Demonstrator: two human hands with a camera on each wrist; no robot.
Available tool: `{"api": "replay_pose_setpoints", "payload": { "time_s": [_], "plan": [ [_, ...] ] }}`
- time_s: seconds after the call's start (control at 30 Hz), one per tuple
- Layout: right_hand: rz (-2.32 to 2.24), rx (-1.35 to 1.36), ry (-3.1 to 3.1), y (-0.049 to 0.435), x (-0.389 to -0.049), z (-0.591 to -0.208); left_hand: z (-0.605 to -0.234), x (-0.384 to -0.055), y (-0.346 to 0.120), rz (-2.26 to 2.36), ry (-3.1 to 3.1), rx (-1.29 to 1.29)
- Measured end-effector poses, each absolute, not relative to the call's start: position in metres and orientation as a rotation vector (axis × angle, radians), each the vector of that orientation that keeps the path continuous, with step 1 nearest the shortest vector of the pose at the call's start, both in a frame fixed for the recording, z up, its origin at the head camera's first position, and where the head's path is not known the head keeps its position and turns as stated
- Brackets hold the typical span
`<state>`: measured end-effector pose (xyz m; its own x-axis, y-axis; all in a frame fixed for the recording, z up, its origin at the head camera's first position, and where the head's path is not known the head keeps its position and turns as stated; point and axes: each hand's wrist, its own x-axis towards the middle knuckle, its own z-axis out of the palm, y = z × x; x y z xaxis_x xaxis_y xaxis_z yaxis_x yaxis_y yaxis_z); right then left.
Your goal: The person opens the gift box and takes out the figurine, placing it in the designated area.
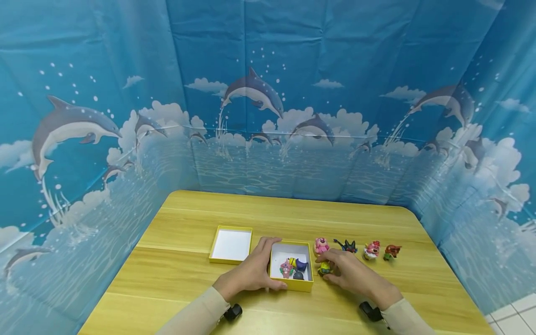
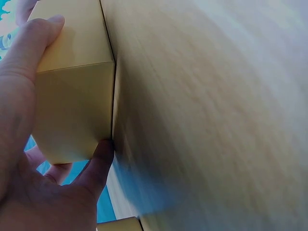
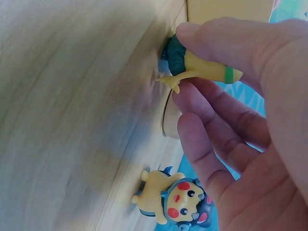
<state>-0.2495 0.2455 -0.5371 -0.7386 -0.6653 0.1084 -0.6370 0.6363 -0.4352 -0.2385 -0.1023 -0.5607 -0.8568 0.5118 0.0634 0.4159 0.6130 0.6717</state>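
Note:
My left hand [image 1: 250,271] holds a yellow box [image 1: 297,285] by its left side, thumb on the near wall and fingers around the far corner. Inside the box lie a pink figurine [image 1: 286,268], a yellow and dark purple figurine [image 1: 299,264] and a dark round piece [image 1: 298,275]. Just right of the box, my right hand [image 1: 349,274] pinches a yellow toy figurine [image 3: 204,67] with a dark green skirt between thumb and fingers. It is close to the tabletop; whether it touches cannot be told.
A box lid [image 1: 230,244] lies white side up left of the box. Right of the box stand a pink figurine [image 1: 321,245], a dark-hooded yellow figurine [image 3: 178,197], a pink and white figurine [image 1: 371,250] and a brown-red figurine [image 1: 391,251]. A dolphin-print curtain surrounds the wooden table [image 1: 167,279].

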Motion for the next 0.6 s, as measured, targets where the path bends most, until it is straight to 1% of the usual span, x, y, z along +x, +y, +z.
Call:
{"api": "replay_pose_setpoints", "payload": {
  "time_s": [0.6],
  "plan": [
    [-0.682, -1.07, 2.819, 0.2487, -0.2441, -0.528, -0.561, -0.237, -0.102, 1.067, 2.698, 0.772]
  ]
}}
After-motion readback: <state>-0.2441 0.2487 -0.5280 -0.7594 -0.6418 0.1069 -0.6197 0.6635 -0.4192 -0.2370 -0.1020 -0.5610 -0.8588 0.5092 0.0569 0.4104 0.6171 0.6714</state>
